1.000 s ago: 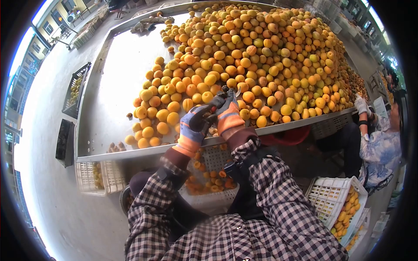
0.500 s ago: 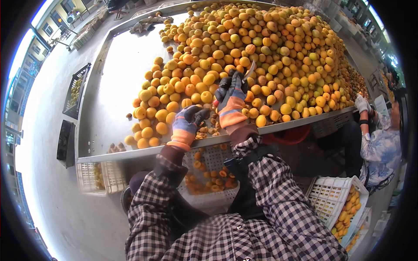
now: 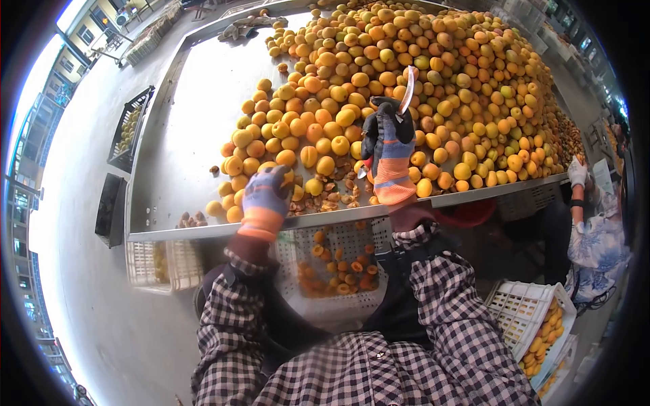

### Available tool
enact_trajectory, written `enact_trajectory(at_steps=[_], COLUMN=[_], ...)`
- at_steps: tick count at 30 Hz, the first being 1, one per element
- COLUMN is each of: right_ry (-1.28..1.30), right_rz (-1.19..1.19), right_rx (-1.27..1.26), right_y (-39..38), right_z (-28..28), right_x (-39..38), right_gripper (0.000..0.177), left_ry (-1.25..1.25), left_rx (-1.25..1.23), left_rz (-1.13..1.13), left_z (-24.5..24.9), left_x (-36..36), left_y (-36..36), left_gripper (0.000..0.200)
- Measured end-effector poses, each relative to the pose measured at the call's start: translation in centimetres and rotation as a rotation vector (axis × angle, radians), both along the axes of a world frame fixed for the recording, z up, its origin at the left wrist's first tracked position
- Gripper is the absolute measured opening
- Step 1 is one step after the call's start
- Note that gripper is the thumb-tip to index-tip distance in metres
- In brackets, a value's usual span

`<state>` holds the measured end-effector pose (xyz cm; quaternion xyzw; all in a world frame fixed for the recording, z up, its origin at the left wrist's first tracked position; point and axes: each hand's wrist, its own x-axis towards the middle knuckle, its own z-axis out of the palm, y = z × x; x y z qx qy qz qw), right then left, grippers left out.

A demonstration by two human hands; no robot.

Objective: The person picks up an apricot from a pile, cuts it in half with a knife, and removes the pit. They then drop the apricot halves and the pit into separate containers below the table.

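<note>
My right hand [image 3: 393, 152], in an orange and blue glove with black fingers, is closed around a knife [image 3: 408, 91]. Its curved blade points up and away over the heap of apricots [image 3: 433, 74]. At the near edge of the metal table [image 3: 152, 199], my left hand [image 3: 265, 193], gloved the same way, has its fingers curled round an apricot [image 3: 289, 178], partly hidden by the glove. Loose apricots lie just beyond both hands. Between them, brown pits and scraps [image 3: 332, 197] are scattered on the metal.
Below the table edge, a white crate [image 3: 325, 308] holds halved apricots [image 3: 342, 267]. A tilted white crate [image 3: 518, 311] with fruit stands at lower right, near another person's gloved hand [image 3: 577, 172]. Black crates [image 3: 128, 128] are on the floor at left. A cloth [image 3: 247, 26] lies at the far edge.
My left hand has moved left and away from my right hand, onto the apricots. My right hand has shifted right with the knife, whose blade now points more upright. The view has turned slightly.
</note>
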<state>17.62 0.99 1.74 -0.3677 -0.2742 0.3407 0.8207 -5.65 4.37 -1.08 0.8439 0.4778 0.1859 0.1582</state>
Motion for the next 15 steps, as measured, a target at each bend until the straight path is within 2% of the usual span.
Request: enact_trajectory(at_steps=[1,3,6,12,14,15], right_ry=[0.0,-0.007,-0.008,-0.032,-0.052,-0.082], right_rz=[0.005,0.033,0.07,0.05,0.154,0.261], right_rx=[-0.016,-0.008,-0.019,-0.12,-0.163,-0.199], right_y=[-0.1,-0.1,-0.4,-0.4,-0.6,-1.1], right_z=[0.0,-0.1,0.0,-1.1,-1.2,-1.2], right_x=[-0.3,-0.5,-0.9,-1.6,-2.0,-1.9], right_gripper=[0.023,0.023,0.024,0.016,0.014,0.01], left_ry=[-0.001,0.332,0.432,0.431,0.43,0.247], left_rx=[-0.002,-0.148,-0.076,0.049,0.089,0.059], left_rz=[0.003,-0.003,-0.05,-0.066,-0.075,-0.06], left_z=[0.1,0.7,-0.6,-2.3,-2.2,-2.0], left_x=[0.2,0.8,0.9,1.5,1.3,1.1], left_y=[0.1,0.1,-0.6,-0.2,-0.3,-0.3], left_gripper=[0.032,0.032,0.042,0.04,0.037,0.035])
